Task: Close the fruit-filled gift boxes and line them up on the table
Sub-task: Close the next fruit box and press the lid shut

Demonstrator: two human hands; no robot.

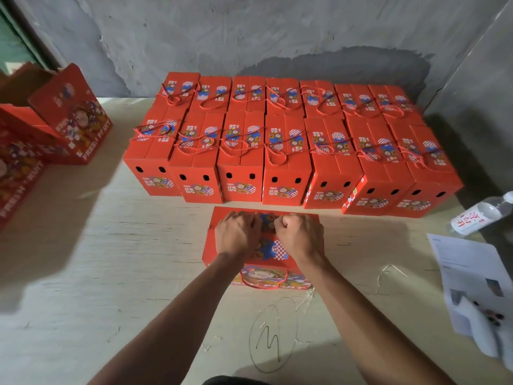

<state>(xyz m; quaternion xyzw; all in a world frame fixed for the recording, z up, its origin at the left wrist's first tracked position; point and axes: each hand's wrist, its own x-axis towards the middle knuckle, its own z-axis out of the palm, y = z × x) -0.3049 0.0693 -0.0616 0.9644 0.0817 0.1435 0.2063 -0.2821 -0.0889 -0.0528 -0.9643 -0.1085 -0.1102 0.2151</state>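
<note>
A red gift box point(222, 245) stands on the pale table point(111, 259) right in front of me, its red rope handle point(263, 283) hanging down the near side. Both hands are on the box top at the middle seam. My left hand point(238, 234) has its fingers curled onto the left top flap. My right hand point(301, 234) is clenched on the right flap, its knuckles close to my left hand. What lies under the flaps is hidden. Behind the box stand two rows of several closed red boxes, a front row point(241, 162) and a back row point(249, 93).
Open red boxes point(69, 112) stand at the table's left edge. A water bottle point(483, 215) lies at the right, with printed papers point(472, 273) and a white object point(477, 329) nearer. Thin string scraps point(388, 273) lie on the table. A grey wall point(249, 37) closes the back.
</note>
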